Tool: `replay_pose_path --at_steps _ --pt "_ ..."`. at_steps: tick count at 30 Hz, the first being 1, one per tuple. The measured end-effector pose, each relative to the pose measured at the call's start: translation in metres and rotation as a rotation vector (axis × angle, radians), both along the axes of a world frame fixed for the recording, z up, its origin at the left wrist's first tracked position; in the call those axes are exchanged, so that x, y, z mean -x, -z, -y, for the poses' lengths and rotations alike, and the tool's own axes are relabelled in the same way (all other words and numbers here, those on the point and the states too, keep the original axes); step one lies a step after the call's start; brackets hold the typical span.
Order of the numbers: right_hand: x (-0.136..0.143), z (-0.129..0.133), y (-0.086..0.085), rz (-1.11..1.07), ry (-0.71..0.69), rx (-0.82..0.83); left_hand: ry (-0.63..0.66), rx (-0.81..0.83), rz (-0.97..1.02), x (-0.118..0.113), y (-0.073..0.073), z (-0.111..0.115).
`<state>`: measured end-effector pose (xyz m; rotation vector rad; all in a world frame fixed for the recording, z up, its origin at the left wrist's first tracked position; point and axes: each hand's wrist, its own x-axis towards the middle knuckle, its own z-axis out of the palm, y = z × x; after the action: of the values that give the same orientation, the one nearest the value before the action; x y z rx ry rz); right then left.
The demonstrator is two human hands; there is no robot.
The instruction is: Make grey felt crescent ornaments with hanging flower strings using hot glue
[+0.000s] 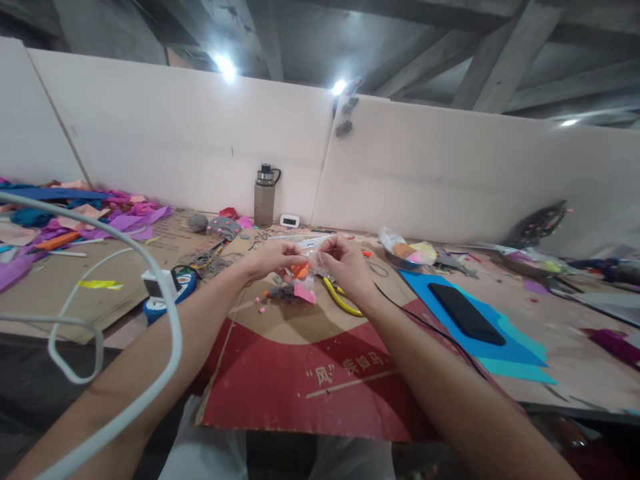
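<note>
A clear plastic bag [311, 257] with orange and pink pieces inside hangs between my two hands over the cardboard. My left hand [275, 260] pinches its left side, next to the orange piece [301, 270]. On the right side, the fingers of my right hand [344, 263] are closed on the same bag. The pink piece [305, 291] shows at the bag's lower end. Just below my hands lie a dark grey clump [283, 294] and small pink balls [261, 309]. Yellow-handled pliers [343, 300] rest beside my right hand.
A red and brown cardboard sheet [300, 387] covers the table's front. Behind stand a bottle [264, 200] and a small clock [289, 221]. A black phone [467, 313] lies on blue sheets at right. A white cable [170, 320] loops across the left foreground, near a power strip [170, 299].
</note>
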<state>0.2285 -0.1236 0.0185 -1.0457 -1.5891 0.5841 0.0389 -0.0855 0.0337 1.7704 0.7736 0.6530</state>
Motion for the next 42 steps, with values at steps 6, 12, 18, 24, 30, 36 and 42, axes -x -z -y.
replay_pose_path --at_steps 6,12,18,24,30,36,42 --pt "-0.008 -0.008 0.014 0.076 -0.006 -0.017 -0.095 0.048 0.192 -0.005 0.006 -0.007" --pt "-0.009 -0.013 0.016 0.117 -0.073 -0.046 -0.129 0.058 0.182 -0.009 0.009 -0.007" --pt "-0.011 -0.023 0.018 0.076 -0.148 0.053 -0.127 0.053 0.117 -0.012 0.010 -0.005" --pt "-0.008 -0.021 0.018 0.086 -0.087 -0.117 -0.162 0.091 0.221 -0.011 0.013 -0.012" --pt "-0.005 -0.021 0.022 0.059 -0.020 -0.096 -0.168 0.138 0.239 -0.011 0.013 -0.013" --pt "-0.010 -0.022 0.018 0.285 0.094 -0.234 -0.234 0.170 0.308 -0.016 0.014 -0.011" --pt "-0.010 -0.021 0.017 0.463 0.141 -0.320 -0.201 0.286 0.414 -0.018 0.020 -0.013"
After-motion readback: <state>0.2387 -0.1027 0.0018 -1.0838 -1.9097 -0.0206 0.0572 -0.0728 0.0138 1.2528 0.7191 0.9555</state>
